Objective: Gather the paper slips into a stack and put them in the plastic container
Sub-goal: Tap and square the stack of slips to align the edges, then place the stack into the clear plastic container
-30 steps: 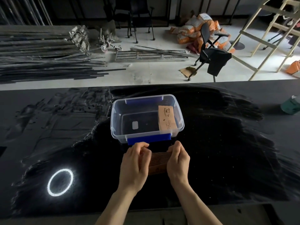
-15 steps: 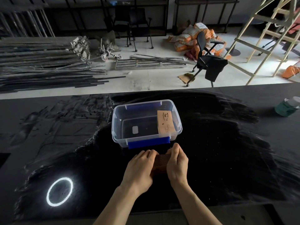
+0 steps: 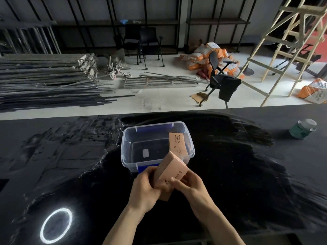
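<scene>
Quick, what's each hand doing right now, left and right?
Left hand: closed on the stack of paper slips, gripping its left side.
Right hand: closed on the same stack, fingers over its near right edge.

pale floor [image 3: 159,101], office chair [image 3: 219,80], wooden ladder [image 3: 286,41]

Both hands hold a stack of tan paper slips [image 3: 170,171] above the black surface [image 3: 230,174], just in front of a clear plastic container [image 3: 127,152]. The left hand [image 3: 145,190] wraps the stack's near left side; the right hand [image 3: 188,186] grips its near right side, fingers laid over the printed top. The stack tilts up toward the container's near wall. Another stack of slips [image 3: 177,145] lies inside the container at its right end. A green jar [image 3: 303,129] sits far right, and a ring of light [image 3: 56,225] glows on the surface at lower left.
</scene>
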A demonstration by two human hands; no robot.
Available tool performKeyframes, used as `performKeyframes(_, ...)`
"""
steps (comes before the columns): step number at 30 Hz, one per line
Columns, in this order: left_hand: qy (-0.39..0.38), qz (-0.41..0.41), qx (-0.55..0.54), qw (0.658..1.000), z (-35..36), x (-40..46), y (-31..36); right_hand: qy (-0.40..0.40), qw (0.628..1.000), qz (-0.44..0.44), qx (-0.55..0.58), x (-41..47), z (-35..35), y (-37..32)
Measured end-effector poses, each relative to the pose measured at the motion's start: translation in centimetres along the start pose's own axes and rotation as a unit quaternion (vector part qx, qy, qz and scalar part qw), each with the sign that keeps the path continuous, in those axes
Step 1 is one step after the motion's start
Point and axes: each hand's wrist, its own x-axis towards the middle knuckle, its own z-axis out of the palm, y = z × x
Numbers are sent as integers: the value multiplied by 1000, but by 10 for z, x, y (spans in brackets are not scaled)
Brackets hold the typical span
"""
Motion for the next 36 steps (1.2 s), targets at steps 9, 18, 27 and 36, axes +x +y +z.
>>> performKeyframes(9,-31,-94,-181,979,-4,-5,15,16,1000,-4,-22,9,8,-13)
performKeyframes(18,-101,-103,-231,962,-31,4,20,14,998,-7,-57,16,9,-20)
performKeyframes(27,-70,-99,-251,960,-34,9,17,14,994,-18,-110,20,18,-30)
performKeyframes(36,30,-125,-315,940,-55,22,34,73,721,-250,-642,43,12,-41)
